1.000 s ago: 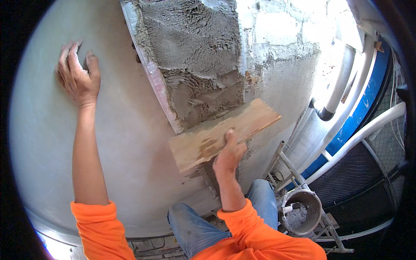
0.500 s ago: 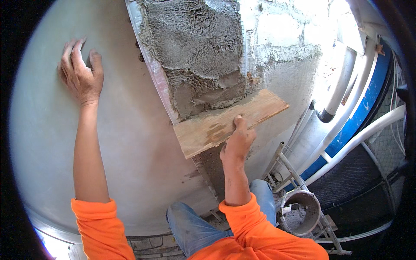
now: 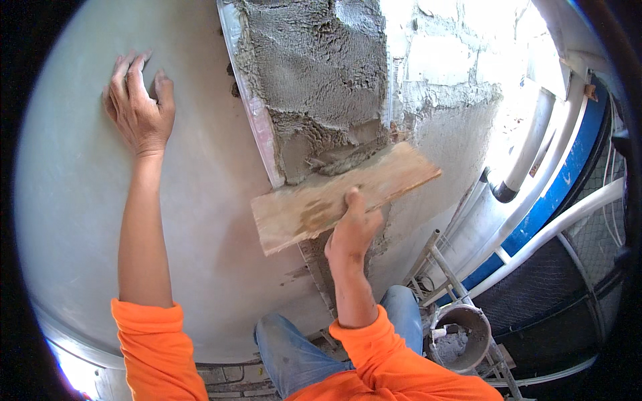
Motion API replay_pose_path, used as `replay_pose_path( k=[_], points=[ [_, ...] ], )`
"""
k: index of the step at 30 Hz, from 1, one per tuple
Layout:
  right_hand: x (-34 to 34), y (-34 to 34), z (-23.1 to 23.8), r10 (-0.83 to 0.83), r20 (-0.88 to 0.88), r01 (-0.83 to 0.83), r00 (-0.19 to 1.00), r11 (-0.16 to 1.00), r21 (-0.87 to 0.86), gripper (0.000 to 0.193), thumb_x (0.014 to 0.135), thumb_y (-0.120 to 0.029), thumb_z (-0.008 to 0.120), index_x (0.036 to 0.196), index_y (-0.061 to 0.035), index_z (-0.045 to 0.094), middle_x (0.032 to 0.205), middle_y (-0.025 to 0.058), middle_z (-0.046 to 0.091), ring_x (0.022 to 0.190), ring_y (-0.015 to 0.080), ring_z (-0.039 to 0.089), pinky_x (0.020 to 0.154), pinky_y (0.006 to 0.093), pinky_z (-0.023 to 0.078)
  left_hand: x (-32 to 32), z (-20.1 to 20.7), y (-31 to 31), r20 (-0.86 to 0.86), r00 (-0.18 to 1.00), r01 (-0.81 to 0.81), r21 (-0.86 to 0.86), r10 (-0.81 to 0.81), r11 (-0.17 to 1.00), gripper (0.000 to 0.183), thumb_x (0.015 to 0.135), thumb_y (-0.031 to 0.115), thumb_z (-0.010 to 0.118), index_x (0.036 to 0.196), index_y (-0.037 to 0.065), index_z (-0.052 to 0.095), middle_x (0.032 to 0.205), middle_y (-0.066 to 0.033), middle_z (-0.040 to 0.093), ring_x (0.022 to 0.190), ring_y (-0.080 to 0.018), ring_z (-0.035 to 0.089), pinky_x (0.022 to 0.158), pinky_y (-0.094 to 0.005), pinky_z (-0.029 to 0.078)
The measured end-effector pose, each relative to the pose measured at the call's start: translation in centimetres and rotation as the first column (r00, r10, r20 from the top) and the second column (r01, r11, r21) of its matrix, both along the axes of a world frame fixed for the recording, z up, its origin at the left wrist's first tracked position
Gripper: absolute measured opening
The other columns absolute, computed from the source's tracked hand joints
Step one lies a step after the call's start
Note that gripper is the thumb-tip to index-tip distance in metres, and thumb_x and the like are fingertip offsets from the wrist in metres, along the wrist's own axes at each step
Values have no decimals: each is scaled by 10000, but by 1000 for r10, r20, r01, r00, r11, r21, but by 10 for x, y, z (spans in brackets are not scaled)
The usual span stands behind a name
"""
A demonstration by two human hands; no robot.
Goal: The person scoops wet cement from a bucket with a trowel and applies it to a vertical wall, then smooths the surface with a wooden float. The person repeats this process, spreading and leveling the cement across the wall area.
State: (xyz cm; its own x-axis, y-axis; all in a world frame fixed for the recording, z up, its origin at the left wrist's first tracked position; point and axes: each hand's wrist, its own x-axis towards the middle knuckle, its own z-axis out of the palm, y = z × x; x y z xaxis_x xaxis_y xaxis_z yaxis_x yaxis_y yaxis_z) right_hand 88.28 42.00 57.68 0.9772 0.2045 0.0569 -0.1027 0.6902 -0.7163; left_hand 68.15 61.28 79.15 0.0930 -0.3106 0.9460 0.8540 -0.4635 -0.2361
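My right hand [image 3: 352, 230] grips a flat wooden board [image 3: 304, 208] near the middle of its lower edge, with the thumb lying on its face. The board lies tilted across a strip of wet grey mortar [image 3: 321, 73] on the wall, its right end higher than its left. A small ridge of mortar is piled along the board's upper edge. Pale edging strips run along both sides of the mortar; the left strip [image 3: 257, 127] has a pinkish lower part. My left hand [image 3: 139, 107] rests on the smooth grey wall [image 3: 73, 214], fingers spread and holding nothing.
Low on the right, a bucket [image 3: 461, 337] with grey mortar stands by a metal ladder [image 3: 445, 267]. Pipes [image 3: 521, 160], a blue panel [image 3: 535, 214] and black netting [image 3: 528, 287] lie further right. Rough blockwork [image 3: 441, 60] borders the mortar at upper right.
The board and my right hand have shifted left relative to the mortar strip, and more mortar is heaped at the board's upper edge. My left hand stays on the wall as the view shifts slightly.
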Motion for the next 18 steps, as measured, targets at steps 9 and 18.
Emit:
replay_pose_path(
  k=[9,18],
  points=[
    [-4,-4,23,16,-7,-16,1000,1000,18,227,913,-198,657,893,17,586,912,82,622,725,174,584,636,333,486,2,1,0,5,999,52,9,-52,999,394,914,280,605,1302,222,641,1390,18,562,1391,-209,483,1171,-481,306],
    [5,-5,33,86,-40,-87,995,996,-26,323,944,-173,618,977,146,656,969,159,703,863,221,619,797,392,506,0,0,-1,5,999,37,-7,-37,999,396,907,276,613,1299,238,645,1389,22,564,1391,-205,485,1161,-484,319]
  ],
)
